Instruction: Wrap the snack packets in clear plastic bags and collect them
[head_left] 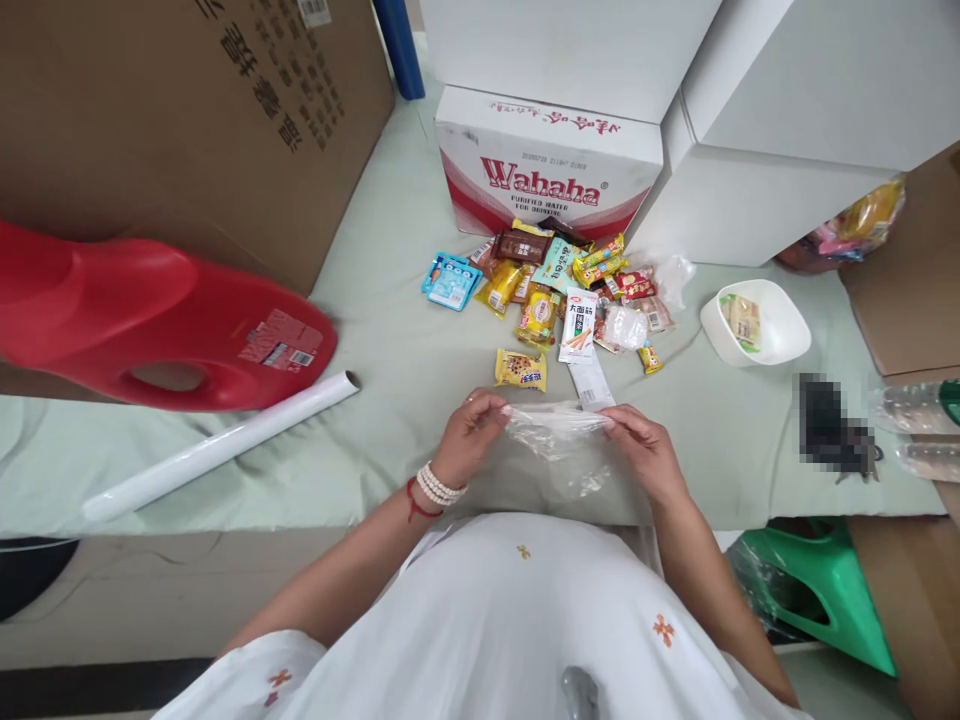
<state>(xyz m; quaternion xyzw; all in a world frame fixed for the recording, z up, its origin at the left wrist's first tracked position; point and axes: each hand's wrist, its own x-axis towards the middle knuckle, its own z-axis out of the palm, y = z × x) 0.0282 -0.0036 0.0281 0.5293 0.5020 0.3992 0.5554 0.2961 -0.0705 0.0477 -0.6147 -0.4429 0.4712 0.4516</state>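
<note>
A clear plastic bag [562, 450] hangs between my hands just above the pale green surface [390, 370]. My left hand [469, 440], with a bead bracelet and red string at the wrist, pinches the bag's top left edge. My right hand [645, 450] pinches the top right edge. Beyond the bag lies a pile of small wrapped snacks [555, 290], with a yellow cookie packet [520, 369] and a white stick-snack packet [578, 325] nearest to my hands.
A white bowl [780, 340] holding a packet stands to the right. A red plastic stool [150, 320] and a white roll [225, 445] lie at left. Cardboard and white boxes, one marked Wahaha [547, 165], line the back. A green stool [825, 590] sits lower right.
</note>
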